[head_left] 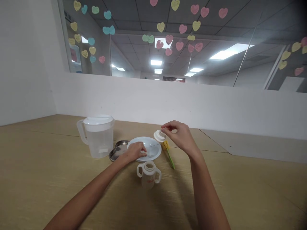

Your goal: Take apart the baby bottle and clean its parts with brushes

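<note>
White lid point(159, 136) in right fingers point(166, 127)

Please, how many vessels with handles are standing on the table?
2. The lidded plastic pitcher stands at the left, beside the metal kidney dish; the open two-handled feeding bottle stands in front of the white dish, nearer to the person.

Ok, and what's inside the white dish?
A small, clear, see-through piece shows in the white dish, by the fingertips of the left hand; it is too faint to identify. That hand hides the dish's left part, so anything beneath it cannot be seen.
</note>
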`<state>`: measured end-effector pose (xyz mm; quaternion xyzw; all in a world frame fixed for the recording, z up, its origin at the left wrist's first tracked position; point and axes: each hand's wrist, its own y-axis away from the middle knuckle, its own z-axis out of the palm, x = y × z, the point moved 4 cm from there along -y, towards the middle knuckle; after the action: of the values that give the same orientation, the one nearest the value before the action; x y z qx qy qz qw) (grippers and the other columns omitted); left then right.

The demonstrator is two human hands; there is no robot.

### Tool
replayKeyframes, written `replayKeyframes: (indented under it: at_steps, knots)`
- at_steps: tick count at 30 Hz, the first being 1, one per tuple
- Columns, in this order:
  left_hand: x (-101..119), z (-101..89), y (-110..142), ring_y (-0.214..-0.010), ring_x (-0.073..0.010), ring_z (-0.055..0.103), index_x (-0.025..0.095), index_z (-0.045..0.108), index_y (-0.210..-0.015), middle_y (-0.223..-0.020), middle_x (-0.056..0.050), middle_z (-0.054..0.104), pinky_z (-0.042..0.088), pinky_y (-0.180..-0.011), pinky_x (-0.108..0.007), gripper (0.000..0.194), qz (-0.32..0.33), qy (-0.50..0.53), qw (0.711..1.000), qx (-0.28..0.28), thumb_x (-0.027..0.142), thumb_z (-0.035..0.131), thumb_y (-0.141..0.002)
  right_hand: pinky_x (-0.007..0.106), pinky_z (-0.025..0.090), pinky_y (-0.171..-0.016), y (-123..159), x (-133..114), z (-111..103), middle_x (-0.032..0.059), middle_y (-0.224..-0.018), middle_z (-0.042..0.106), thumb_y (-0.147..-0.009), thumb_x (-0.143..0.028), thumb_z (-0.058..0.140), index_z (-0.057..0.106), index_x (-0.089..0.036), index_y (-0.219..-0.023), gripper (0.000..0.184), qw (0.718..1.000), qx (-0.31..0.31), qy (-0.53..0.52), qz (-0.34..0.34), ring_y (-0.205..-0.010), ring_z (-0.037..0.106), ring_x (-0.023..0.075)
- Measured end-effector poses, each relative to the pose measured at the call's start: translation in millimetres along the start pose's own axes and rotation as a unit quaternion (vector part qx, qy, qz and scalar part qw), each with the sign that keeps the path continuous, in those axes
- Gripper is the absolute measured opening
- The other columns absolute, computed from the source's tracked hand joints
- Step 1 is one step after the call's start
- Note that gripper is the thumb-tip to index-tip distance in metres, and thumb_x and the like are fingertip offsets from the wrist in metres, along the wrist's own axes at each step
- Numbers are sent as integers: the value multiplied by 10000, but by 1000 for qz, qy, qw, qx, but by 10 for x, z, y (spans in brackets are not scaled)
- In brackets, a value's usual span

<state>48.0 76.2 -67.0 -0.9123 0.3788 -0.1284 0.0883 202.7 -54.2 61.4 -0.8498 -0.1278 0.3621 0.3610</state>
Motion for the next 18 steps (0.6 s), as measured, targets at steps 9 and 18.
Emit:
replayKeyframes:
  at_steps: [9, 18]
  knots:
    - [306, -599, 134, -865, -166, 538, 220, 490, -1241, -1101, -59, 565, 447, -718, -260, 645, 70, 243, 963, 91, 432, 679, -661, 268, 414, -655, -61, 135, 215, 29, -716, 635, -722, -210, 573, 672, -167, -756, 114, 1000, -28, 12, 4, -684, 549, 145]
    - [520, -751, 210, -914, -174, 563, 184, 563, -1145, -1091, -45, 620, 449, -765, -272, 466, 71, 306, 932, 180, 418, 608, -744, 247, 405, -630, -47, 42, 423, 8, -691, 593, -739, -320, 583, 610, -164, -914, 236, 998, -24, -51, -3, -647, 533, 131]
